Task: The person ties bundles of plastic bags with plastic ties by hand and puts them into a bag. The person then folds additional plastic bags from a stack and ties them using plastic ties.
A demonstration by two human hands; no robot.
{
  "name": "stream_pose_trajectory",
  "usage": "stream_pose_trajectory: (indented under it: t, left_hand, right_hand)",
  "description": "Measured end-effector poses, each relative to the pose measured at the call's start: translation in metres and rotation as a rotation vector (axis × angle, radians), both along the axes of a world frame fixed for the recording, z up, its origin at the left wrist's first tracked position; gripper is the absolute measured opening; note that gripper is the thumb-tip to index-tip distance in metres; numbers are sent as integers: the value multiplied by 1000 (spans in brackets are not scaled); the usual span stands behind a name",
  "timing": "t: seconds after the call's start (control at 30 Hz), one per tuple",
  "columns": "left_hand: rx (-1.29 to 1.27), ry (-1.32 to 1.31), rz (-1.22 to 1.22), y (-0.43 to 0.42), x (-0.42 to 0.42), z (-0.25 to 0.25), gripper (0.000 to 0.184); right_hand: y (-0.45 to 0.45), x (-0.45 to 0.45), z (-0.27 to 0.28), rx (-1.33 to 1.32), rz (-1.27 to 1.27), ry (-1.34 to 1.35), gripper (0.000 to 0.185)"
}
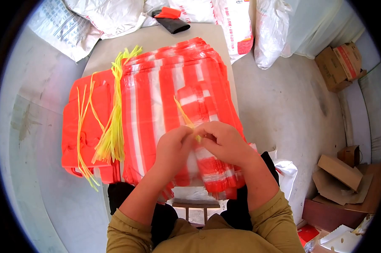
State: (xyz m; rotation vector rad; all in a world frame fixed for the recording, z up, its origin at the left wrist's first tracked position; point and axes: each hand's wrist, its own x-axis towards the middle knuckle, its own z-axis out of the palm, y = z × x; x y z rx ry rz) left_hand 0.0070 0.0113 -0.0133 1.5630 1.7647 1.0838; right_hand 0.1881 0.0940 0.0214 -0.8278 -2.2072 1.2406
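Observation:
My left hand (174, 145) and my right hand (222, 142) meet over a bundle of red-and-white striped plastic bags (215, 170). Both have their fingers pinched on a yellow strip (184, 114), whose loose end points up and to the left. The strip lies around the narrow middle of the bundle; my fingers partly hide it. Beneath lies a wide stack of striped bags (144, 101). A bunch of yellow strips (116, 122) rests along the stack's left side, with a few loose strips (81, 139) further left on folded red bags (98, 99).
White printed sacks (108, 19) stand beyond the table (207, 33). A dark roll (173, 25) with a red piece (168, 13) lies at the table's far edge. Cardboard boxes (340, 65) stand at the right, and an opened carton (340, 179) lies at the lower right.

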Motion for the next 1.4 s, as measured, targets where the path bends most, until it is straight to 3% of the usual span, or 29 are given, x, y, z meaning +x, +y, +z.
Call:
stream_pose_trajectory:
  t: [0.13, 0.23, 0.33, 0.53, 0.63, 0.73, 1.4]
  left_hand:
    - [-21, -3, 6, 1, 0, 1, 9]
    - [-60, -55, 1, 1, -1, 0, 14]
    - [0, 19, 0, 1, 0, 1, 9]
    - [108, 494, -7, 3, -6, 9, 7]
    - [100, 572, 33, 8, -13, 5, 9]
    - [25, 590, 50, 9, -10, 8, 10]
    - [81, 515, 62, 8, -12, 1, 12]
  right_hand:
    - [5, 2, -8, 226, 115, 49, 19]
    - [1, 0, -8, 259, 62, 40, 15]
    - [-1, 0, -9, 327, 6, 31, 12]
    - [8, 14, -6, 365, 71, 24, 10]
    - [13, 25, -7, 355, 144, 48, 11]
    - [15, 27, -4, 295, 137, 60, 12]
    - [3, 12, -11, 707, 35, -53, 12]
